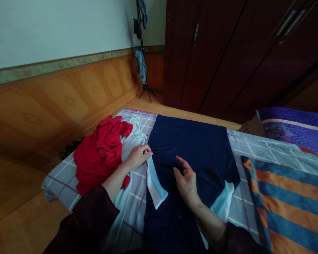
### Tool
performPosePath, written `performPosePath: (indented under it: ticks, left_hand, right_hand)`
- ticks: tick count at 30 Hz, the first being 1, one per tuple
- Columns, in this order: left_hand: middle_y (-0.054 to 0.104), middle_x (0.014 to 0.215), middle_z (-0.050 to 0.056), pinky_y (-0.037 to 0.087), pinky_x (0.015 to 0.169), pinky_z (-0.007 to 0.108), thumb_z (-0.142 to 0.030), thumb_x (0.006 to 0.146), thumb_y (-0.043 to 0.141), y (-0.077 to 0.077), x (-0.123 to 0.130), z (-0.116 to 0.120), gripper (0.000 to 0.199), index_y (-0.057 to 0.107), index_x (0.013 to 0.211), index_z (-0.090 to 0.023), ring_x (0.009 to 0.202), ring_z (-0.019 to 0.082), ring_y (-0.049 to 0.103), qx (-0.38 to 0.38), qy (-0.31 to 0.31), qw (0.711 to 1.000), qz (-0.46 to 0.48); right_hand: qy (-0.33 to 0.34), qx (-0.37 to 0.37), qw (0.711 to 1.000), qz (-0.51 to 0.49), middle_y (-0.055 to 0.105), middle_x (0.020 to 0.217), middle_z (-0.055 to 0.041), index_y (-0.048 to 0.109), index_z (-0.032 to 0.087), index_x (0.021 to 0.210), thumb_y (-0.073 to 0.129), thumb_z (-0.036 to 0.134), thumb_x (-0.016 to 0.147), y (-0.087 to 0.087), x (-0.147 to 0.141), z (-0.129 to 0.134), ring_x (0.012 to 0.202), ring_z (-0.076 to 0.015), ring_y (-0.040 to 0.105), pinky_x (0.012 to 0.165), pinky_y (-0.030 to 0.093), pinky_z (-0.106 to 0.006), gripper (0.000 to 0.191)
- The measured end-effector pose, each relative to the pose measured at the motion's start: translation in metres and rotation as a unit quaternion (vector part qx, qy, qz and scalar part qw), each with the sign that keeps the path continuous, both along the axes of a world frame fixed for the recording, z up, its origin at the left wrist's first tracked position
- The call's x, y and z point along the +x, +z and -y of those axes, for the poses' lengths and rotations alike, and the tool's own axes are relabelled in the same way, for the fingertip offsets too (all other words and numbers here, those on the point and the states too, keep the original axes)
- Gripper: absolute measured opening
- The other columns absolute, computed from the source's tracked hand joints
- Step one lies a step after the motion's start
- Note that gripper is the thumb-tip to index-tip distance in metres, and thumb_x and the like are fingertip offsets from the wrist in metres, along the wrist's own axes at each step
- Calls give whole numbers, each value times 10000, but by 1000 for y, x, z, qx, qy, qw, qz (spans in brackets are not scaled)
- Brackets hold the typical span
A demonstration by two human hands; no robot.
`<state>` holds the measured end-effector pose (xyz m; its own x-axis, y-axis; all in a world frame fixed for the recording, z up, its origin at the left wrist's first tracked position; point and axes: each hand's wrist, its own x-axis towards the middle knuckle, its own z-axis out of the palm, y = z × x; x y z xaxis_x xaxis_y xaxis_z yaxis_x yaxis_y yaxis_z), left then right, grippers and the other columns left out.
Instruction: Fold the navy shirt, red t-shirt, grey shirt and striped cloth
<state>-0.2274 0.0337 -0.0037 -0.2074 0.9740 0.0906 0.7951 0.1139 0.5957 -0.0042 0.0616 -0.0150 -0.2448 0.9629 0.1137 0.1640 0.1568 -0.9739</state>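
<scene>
A navy shirt (190, 135) lies spread out in front of me, with a light-blue and white strip (156, 187) on its left side. Another light-blue and white part (224, 201) shows on the right, partly behind my forearm. At the shirt's left edge, my left hand (138, 156) is closed, thumb and fingers pinching the cloth by the top of the strip. My right hand (187, 181) hovers over the middle of the shirt, index finger stretched out and thumb apart, with nothing visible in it.
A crumpled red garment (100, 151) and pale clothing (134, 135) lie left on the checked bedding (60, 180). On the right is an orange and blue striped pillow (294, 197). Beyond stand a coat rack (141, 35), a dark wardrobe (214, 53) and purple bedding (296, 123).
</scene>
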Motion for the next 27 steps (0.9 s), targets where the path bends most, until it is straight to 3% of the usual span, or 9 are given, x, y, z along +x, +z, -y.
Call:
performPosePath:
  ticks: [3, 6, 10, 12, 14, 18, 20, 23, 27]
  left_hand:
    - [628, 805, -15, 368, 639, 234, -244, 799, 624, 12, 3, 4, 54, 633, 832, -201, 719, 144, 573, 6, 8, 1000, -29]
    - [603, 936, 11, 386, 712, 253, -239, 828, 607, 35, 19, 18, 92, 612, 910, -196, 814, 156, 574, 26, 0, 997, -80]
    - [591, 882, 1, 403, 718, 256, -340, 821, 648, 58, 56, 53, 166, 593, 880, -196, 832, 165, 575, -20, -128, 983, -128]
    - [592, 880, 0, 409, 694, 256, -395, 784, 683, 57, 73, 72, 235, 585, 865, -198, 822, 172, 577, -69, -198, 968, -137]
    - [592, 894, 7, 414, 687, 257, -374, 781, 685, 49, 85, 86, 222, 577, 852, -193, 823, 176, 578, -99, -226, 958, -146]
    - [590, 878, 6, 410, 701, 247, -181, 817, 604, 28, 93, 96, 39, 568, 828, -190, 827, 158, 569, -83, -196, 967, -140]
    - [587, 845, -1, 407, 698, 243, -127, 814, 576, 25, 93, 95, 65, 565, 810, -191, 807, 148, 566, -73, -181, 972, -128]
    - [588, 867, 3, 415, 718, 259, -182, 810, 606, 28, 92, 96, 52, 573, 848, -196, 827, 160, 564, -73, -184, 973, -121]
    - [577, 943, 16, 432, 771, 292, -252, 803, 630, 30, 90, 105, 142, 573, 925, -207, 899, 191, 549, -81, -222, 963, -132]
  right_hand:
    - [2, -11, 1000, 4, 659, 744, -44, 600, 131, 1191, 523, 273, 781, -3, 0, 0, 642, -183, 602, 560, 506, -297, 441]
    - [19, -13, 1000, 13, 622, 653, -11, 589, 128, 1205, 518, 273, 785, -3, 0, 0, 521, -149, 534, 492, 462, -270, 450]
    - [35, -14, 999, 24, 599, 616, 9, 587, 111, 1197, 509, 278, 786, -1, 1, 1, 439, -120, 453, 455, 428, -259, 450]
    - [40, -18, 999, 29, 589, 597, 14, 587, 112, 1198, 500, 282, 791, -1, 1, 1, 437, -125, 456, 451, 425, -260, 450]
    - [40, -13, 999, 30, 597, 604, 8, 596, 122, 1192, 495, 280, 793, -1, 1, 2, 491, -146, 512, 483, 447, -265, 441]
    - [31, 16, 999, 24, 655, 736, -32, 632, 144, 1139, 498, 266, 780, -1, 1, 1, 709, -190, 611, 629, 503, -290, 402]
    - [28, 24, 999, 22, 666, 768, -39, 645, 151, 1116, 502, 263, 771, 0, 1, 0, 760, -200, 619, 668, 510, -301, 390]
    - [23, 20, 999, 20, 669, 760, -33, 654, 157, 1096, 504, 263, 766, 2, 0, 1, 734, -192, 615, 661, 510, -301, 377]
    - [19, -7, 1000, 7, 629, 637, 0, 657, 149, 1078, 505, 277, 776, 5, 1, 2, 530, -145, 536, 518, 465, -265, 362]
